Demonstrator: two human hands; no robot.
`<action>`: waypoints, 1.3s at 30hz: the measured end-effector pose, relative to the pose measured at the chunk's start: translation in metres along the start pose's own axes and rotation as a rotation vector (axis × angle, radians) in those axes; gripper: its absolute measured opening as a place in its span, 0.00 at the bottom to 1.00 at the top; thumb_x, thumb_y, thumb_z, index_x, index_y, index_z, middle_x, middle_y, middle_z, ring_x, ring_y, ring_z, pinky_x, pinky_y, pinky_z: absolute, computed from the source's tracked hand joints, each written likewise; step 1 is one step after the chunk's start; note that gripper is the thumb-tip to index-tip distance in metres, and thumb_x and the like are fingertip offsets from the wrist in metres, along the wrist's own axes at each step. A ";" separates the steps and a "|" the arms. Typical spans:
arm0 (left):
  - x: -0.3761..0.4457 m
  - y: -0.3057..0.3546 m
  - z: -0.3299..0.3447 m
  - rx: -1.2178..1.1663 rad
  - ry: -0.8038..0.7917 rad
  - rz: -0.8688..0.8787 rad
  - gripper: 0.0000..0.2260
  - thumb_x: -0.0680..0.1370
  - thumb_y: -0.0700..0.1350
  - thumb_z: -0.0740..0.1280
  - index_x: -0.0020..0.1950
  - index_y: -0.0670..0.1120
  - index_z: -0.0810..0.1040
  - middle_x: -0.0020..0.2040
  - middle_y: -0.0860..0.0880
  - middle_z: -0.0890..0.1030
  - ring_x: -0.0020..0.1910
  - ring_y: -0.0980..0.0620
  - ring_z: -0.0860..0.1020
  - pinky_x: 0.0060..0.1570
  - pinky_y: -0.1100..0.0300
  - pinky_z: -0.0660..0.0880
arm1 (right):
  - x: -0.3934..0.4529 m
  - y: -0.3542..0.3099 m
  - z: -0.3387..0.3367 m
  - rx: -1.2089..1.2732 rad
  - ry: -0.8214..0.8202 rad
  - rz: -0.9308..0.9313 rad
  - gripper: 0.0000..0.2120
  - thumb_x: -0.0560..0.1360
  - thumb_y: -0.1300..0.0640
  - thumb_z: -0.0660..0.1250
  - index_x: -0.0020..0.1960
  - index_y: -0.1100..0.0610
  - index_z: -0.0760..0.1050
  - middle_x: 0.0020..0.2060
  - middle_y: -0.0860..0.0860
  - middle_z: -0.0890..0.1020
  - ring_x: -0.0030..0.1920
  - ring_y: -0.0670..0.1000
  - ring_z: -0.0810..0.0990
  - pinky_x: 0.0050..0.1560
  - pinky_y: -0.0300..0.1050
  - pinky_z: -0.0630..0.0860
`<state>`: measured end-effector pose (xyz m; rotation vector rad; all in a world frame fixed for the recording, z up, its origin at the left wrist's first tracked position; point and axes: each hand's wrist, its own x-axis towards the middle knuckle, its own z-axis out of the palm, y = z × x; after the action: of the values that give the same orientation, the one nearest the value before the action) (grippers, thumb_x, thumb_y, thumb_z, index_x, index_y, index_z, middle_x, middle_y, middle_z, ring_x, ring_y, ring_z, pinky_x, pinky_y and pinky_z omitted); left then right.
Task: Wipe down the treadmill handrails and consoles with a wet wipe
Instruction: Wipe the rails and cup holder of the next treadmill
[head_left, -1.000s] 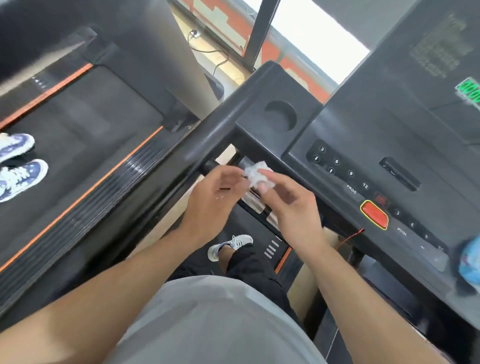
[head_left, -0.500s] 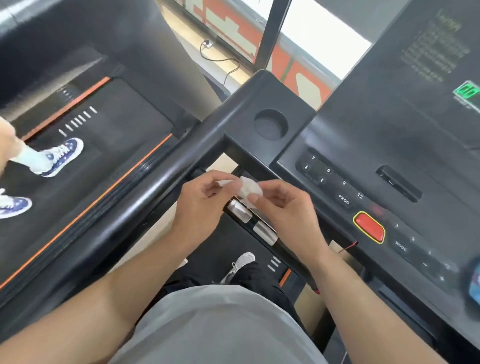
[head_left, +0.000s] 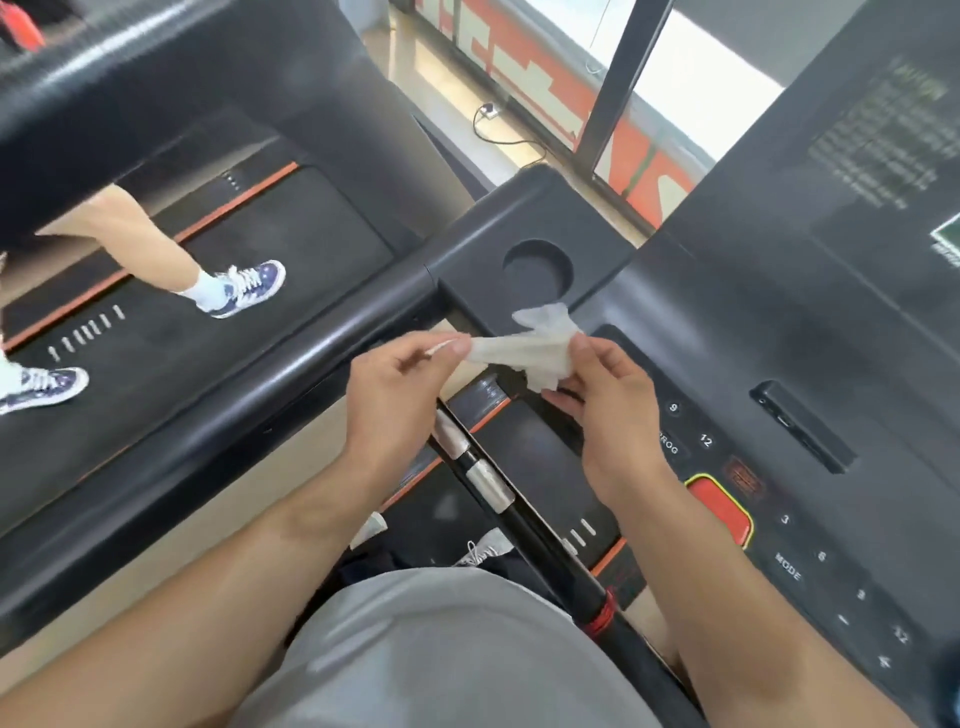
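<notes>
Your left hand (head_left: 395, 395) and right hand (head_left: 608, 410) hold the wet wipe (head_left: 524, 348) stretched between them, above the gap between the side handrail (head_left: 291, 374) and the console (head_left: 779, 374). The left fingers (head_left: 457, 347) pinch the wipe's end at 9 o'clock, thumb against forefinger. The right fingers (head_left: 582, 345) are curled round the bunched end at 3 o'clock, and a crumpled flap of the wipe sticks up toward 12 o'clock, over the edge of the cup holder (head_left: 537, 267). The wipe touches no treadmill surface that you can see.

Below your hands, toward 6 o'clock, runs the front grip bar (head_left: 493, 483) with its two silver sensor pads. The console lies at 3 o'clock of your right hand, with numbered keys, a PROG key and the red stop button (head_left: 719, 506) at about 5 o'clock of that hand. The side handrail runs from the cup holder down toward 8 o'clock.

At 9 o'clock, on the neighbouring treadmill belt (head_left: 249, 291), another person's leg and two blue patterned sneakers (head_left: 249, 286) show.
</notes>
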<state>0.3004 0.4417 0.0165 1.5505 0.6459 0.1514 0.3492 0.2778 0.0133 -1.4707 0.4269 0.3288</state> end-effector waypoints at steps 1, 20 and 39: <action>0.000 0.000 0.003 -0.013 -0.005 -0.001 0.03 0.78 0.47 0.72 0.47 0.50 0.86 0.44 0.60 0.86 0.42 0.64 0.83 0.46 0.75 0.73 | 0.004 -0.002 0.000 0.006 -0.004 0.002 0.09 0.84 0.56 0.65 0.47 0.56 0.79 0.42 0.53 0.85 0.41 0.49 0.83 0.46 0.45 0.81; 0.091 0.002 0.012 0.023 -0.270 0.061 0.20 0.74 0.36 0.75 0.58 0.52 0.72 0.51 0.51 0.83 0.45 0.48 0.83 0.48 0.56 0.81 | 0.063 -0.075 0.052 -0.224 0.363 -0.477 0.09 0.78 0.56 0.73 0.58 0.50 0.80 0.38 0.53 0.85 0.40 0.42 0.82 0.48 0.37 0.79; 0.182 -0.028 -0.011 0.647 -0.371 0.585 0.27 0.75 0.43 0.72 0.73 0.52 0.70 0.68 0.53 0.76 0.69 0.50 0.71 0.69 0.51 0.70 | 0.101 -0.014 0.103 -0.831 0.182 -0.532 0.12 0.83 0.56 0.64 0.66 0.52 0.78 0.62 0.45 0.81 0.66 0.46 0.75 0.69 0.45 0.71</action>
<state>0.4369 0.5381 -0.0613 2.2930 -0.0927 0.0888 0.4528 0.3747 -0.0163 -2.3634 0.0067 -0.0818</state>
